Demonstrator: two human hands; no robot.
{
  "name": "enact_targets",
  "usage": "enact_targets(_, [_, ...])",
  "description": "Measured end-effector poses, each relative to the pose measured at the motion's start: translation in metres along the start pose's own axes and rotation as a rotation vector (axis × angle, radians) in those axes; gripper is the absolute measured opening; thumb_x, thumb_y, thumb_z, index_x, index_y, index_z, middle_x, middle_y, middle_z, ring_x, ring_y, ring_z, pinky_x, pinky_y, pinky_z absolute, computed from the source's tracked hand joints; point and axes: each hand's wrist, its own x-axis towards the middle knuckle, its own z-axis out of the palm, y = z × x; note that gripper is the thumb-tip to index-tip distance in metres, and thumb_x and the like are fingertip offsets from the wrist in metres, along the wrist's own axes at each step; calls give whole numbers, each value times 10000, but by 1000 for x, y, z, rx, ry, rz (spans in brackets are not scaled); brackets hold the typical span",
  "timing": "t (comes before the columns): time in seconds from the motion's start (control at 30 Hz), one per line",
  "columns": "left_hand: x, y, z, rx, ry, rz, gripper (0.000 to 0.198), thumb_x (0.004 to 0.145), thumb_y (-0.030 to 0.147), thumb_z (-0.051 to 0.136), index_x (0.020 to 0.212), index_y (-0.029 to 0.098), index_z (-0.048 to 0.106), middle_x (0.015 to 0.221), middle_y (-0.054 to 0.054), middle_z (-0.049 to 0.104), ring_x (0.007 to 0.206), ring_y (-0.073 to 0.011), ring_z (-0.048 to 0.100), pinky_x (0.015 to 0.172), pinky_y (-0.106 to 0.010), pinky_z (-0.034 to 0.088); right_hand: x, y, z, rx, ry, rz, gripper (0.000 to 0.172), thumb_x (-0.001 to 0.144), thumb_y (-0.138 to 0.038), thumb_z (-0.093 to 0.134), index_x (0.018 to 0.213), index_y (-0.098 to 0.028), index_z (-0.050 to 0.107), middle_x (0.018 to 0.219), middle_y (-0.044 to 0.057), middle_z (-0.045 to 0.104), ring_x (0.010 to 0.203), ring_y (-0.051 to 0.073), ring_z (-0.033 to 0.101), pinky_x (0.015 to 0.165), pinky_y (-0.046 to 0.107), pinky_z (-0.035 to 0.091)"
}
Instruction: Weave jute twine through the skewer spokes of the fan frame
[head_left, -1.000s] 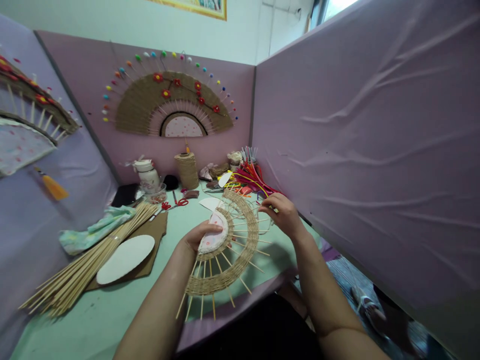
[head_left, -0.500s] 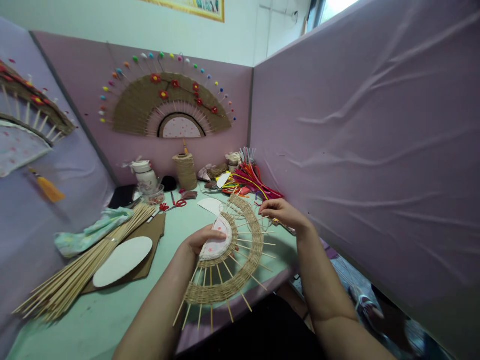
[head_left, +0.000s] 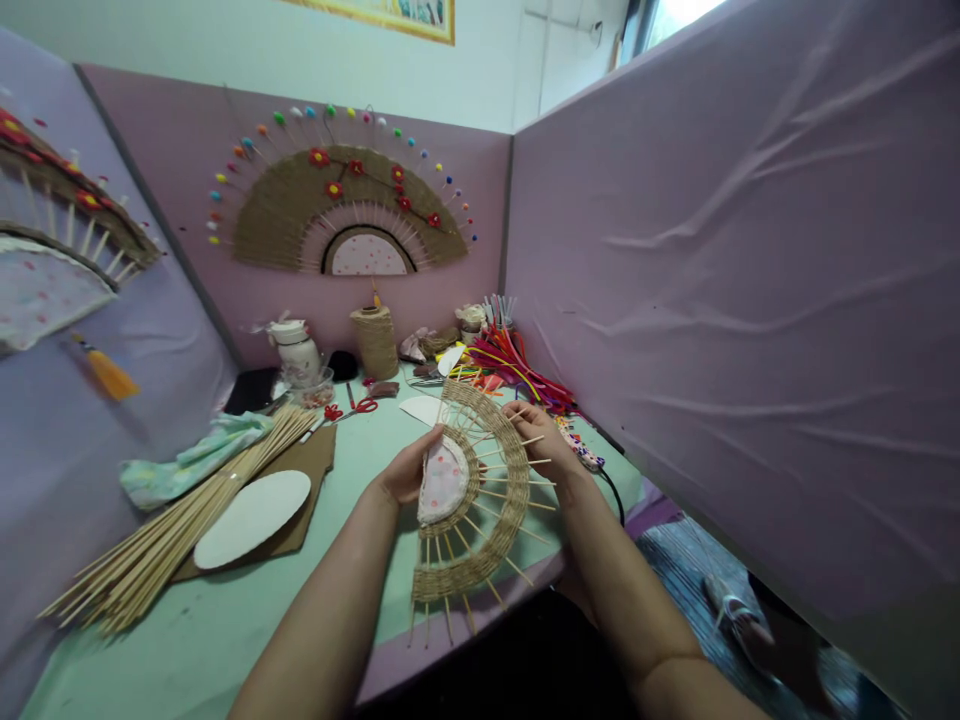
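Observation:
A half-round woven fan [head_left: 457, 578] of twine and thin sticks is held above the table's near edge. Its inner half-disc [head_left: 445, 478] is covered in white cloth with pink dots. My left hand [head_left: 412, 466] grips the fan by the straight side of that half-disc, thumb in front and the other fingers mostly behind. At the fan's outer right edge, the fingers of my right hand [head_left: 534, 430] are pinched near the stick ends and the woven band. Whether they hold twine or a stick is too small to tell.
A bundle of thin sticks [head_left: 161, 545] lies left, beside a white oval card [head_left: 253, 520] on brown cardboard [head_left: 319, 470]. Behind stand red scissors [head_left: 364, 407], a twine spool [head_left: 375, 343], a white bottle [head_left: 296, 352] and pipe cleaners [head_left: 517, 365]. A finished fan [head_left: 277, 215] hangs on the partition.
My right hand has moved left and inward to the fan's outer edge. The fan has turned, so its straight side stands more upright. My left hand still grips it.

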Motion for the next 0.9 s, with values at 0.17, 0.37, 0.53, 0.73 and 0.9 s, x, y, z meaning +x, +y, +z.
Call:
enact_targets(0.17, [-1, 8, 1, 70, 83, 293, 315, 746, 177, 691, 1053, 122, 646, 930, -127, 742, 785, -205, 713, 728, -281, 544, 2, 2, 13, -66, 18, -52, 434, 614, -562, 754, 736, -194, 559, 604, -34, 514, 498, 90, 401, 461, 218, 305])
enact_targets(0.37, [-10, 18, -1, 24, 44, 356, 341, 762, 204, 671, 1087, 120, 616, 996, -138, 725, 863, -245, 710, 741, -330, 560, 10, 3, 31, -122, -37, -102, 389, 651, -551, 719, 757, -202, 583, 646, -20, 547, 527, 105, 421, 483, 230, 326])
enact_targets(0.53, [-6, 21, -4, -13, 78, 357, 340, 765, 147, 655, 1100, 132, 606, 936, -104, 732, 701, -183, 711, 621, -251, 553, 22, -6, 39, -217, -84, -197, 334, 683, -507, 707, 729, -192, 607, 640, -11, 563, 561, 117, 459, 524, 240, 356])
enact_targets(0.73, [-20, 24, -9, -16, 122, 320, 284, 756, 135, 661, 1037, 114, 626, 922, -110, 732, 696, -174, 707, 614, -233, 545, 32, -11, 35, -330, -133, -343, 236, 738, -429, 674, 788, -199, 652, 688, 6, 595, 611, 128, 501, 570, 256, 395])
enact_targets(0.9, [-48, 25, -19, 53, 129, 226, 276, 722, 139, 694, 990, 104, 639, 902, -115, 729, 690, -182, 705, 643, -254, 542, 35, 3, 37, -325, -233, -321, 162, 714, -346, 691, 778, -197, 684, 704, 7, 639, 608, 120, 521, 588, 261, 416])
